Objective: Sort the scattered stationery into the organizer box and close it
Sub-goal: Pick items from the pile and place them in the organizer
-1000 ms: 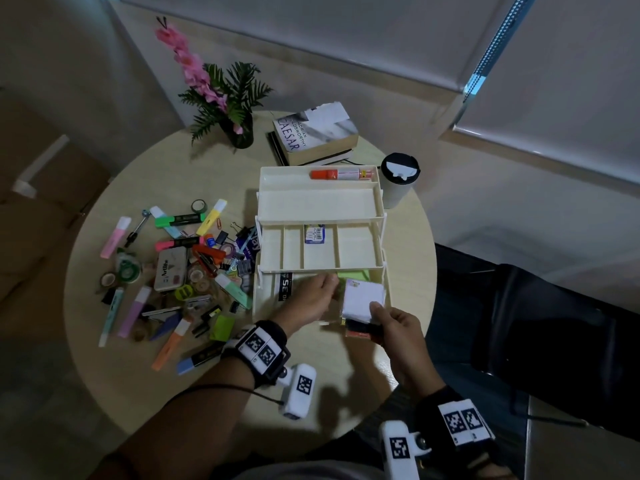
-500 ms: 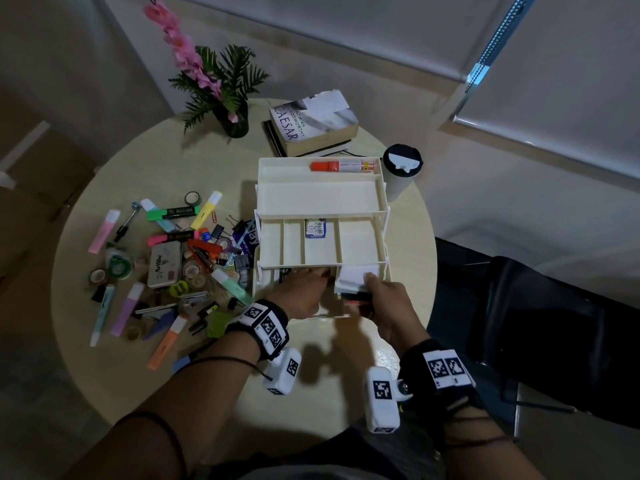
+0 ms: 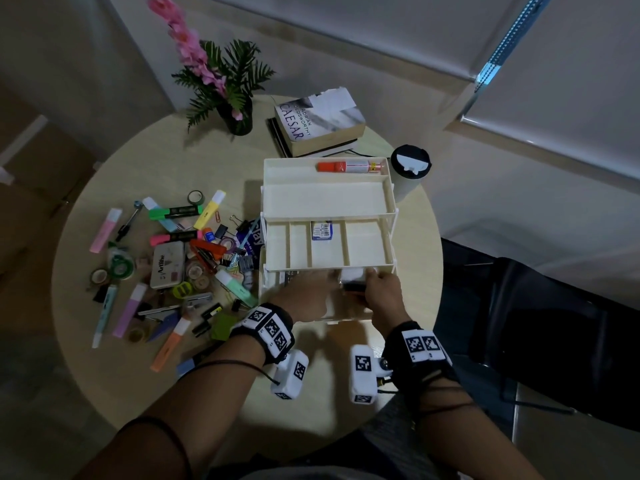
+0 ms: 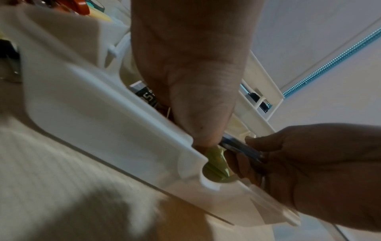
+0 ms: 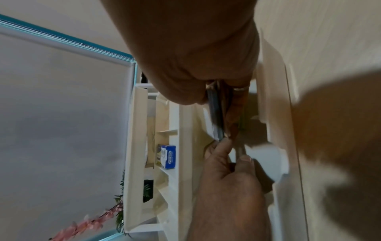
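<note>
The round table [image 3: 114, 341] fills the middle of the head view. On it, right of centre, stands the white box [image 3: 391, 202] with its tiers fanned open. The top tier, toward the upper part of the frame, holds a glue stick [image 3: 349, 166]. The middle tier is split into compartments, and a small blue packet [image 3: 322, 231] lies in one of them. The bottom tier is nearest the person and mostly hidden under the middle tier and both hands.

Behind the box, at the upper centre of the frame, lie stacked books [image 3: 318, 119]. Left of them stands a plant [image 3: 221, 88] with pink flowers. A lidded cup [image 3: 408, 171] stands just beside the box's far right corner.

Left of the box lies the scattered heap: highlighters [image 3: 173, 213], tape rolls [image 3: 195, 197], a grey tin [image 3: 168, 265], binder clips and paper clips, some touching the box's left wall.

The right hand [image 3: 381, 292] pinches a stack of note pads [image 3: 353, 280] on edge, white above and dark below, at the bottom tier's right end. The left hand [image 3: 304, 296] reaches into the same tier just beside it, its fingers curled down beside the stack and touching it; whether they grip it I cannot tell. A green pad [image 4: 216, 159] shows under them in the left wrist view.
</note>
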Demonstrator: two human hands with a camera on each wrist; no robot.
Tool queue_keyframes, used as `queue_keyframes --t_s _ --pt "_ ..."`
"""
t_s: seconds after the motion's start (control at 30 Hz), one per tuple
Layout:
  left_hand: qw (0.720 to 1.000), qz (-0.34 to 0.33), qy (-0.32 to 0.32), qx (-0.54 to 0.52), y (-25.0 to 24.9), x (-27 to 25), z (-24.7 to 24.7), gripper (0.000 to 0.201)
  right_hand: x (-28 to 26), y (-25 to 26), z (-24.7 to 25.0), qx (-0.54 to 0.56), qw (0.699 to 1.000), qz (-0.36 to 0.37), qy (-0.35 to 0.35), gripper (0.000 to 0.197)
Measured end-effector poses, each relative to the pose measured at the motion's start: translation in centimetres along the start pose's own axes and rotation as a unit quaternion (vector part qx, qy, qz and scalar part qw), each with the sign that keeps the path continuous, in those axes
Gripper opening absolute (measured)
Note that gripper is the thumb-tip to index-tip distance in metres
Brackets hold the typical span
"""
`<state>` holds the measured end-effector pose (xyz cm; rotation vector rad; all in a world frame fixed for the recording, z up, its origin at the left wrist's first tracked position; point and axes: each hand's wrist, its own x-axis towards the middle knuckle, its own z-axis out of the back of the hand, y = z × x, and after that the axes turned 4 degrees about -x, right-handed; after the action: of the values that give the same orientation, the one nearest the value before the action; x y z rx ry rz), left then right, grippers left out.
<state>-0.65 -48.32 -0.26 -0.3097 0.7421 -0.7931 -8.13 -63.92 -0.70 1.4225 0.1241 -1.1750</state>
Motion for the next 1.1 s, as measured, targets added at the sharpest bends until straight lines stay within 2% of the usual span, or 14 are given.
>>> queue_keyframes --t_s 0.1,0.2,0.3,0.37,0.47,0.53,0.63,0.7,0.8,0.87,0.93,1.0,1.1 --pt "0.999 0.025 -0.003 -0.039 0.0 0.4 0.0 0.038 2.7 -2.2 -0.3 -0.030 0.999 0.006 -0.032 0.042" --pt "0.992 0.056 0.002 -0.114 -0.2 0.6 0.1 0.039 4.1 -3.3 -0.6 -0.071 0.996 0.013 -0.059 0.040" --pt "0.966 0.091 -0.026 -0.240 -0.6 1.0 -0.2 0.036 5.4 -4.7 -0.9 -0.097 0.992 0.020 -0.081 0.044" --pt "0.951 0.109 -0.034 -0.287 -1.2 1.3 -0.4 0.036 5.2 -4.6 -1.1 -0.107 0.991 0.028 -0.080 0.047" --pt "0.947 0.126 -0.063 -0.289 -1.6 1.8 -1.5 0.039 1.0 -0.9 -1.2 -0.091 0.992 0.022 -0.079 0.039" --pt "0.950 0.141 -0.091 -0.264 -2.2 2.0 -1.8 0.034 -0.7 0.0 -0.8 -0.087 0.994 0.029 -0.058 0.035" --pt "0.954 0.158 -0.117 -0.225 -2.8 2.4 -2.2 0.022 -2.9 -0.1 0.9 -0.114 0.990 0.086 -0.003 0.030" --pt "0.953 0.172 -0.123 -0.219 -3.0 2.5 -2.3 0.019 -4.3 -0.3 2.5 -0.185 0.974 0.131 0.010 0.025" --pt "0.940 0.195 -0.099 -0.263 -3.0 3.0 -2.8 0.013 -5.8 -0.4 5.3 -0.261 0.945 0.191 -0.052 0.020" --pt "0.922 0.196 -0.082 -0.323 -3.2 3.1 -2.9 0.024 -5.6 -1.2 6.6 -0.270 0.924 0.237 -0.127 0.019" --pt "0.909 0.191 -0.074 -0.362 -3.6 3.2 -3.0 0.033 -4.3 -2.7 7.5 -0.293 0.905 0.264 -0.162 0.029" --pt "0.902 0.183 -0.082 -0.383 -4.1 3.4 -3.2 0.026 -3.1 -4.0 7.7 -0.318 0.904 0.253 -0.128 0.036" --pt "0.875 0.198 -0.119 -0.426 -4.8 3.8 -3.5 0.028 -2.7 -5.0 7.1 -0.318 0.916 0.233 -0.074 0.013"
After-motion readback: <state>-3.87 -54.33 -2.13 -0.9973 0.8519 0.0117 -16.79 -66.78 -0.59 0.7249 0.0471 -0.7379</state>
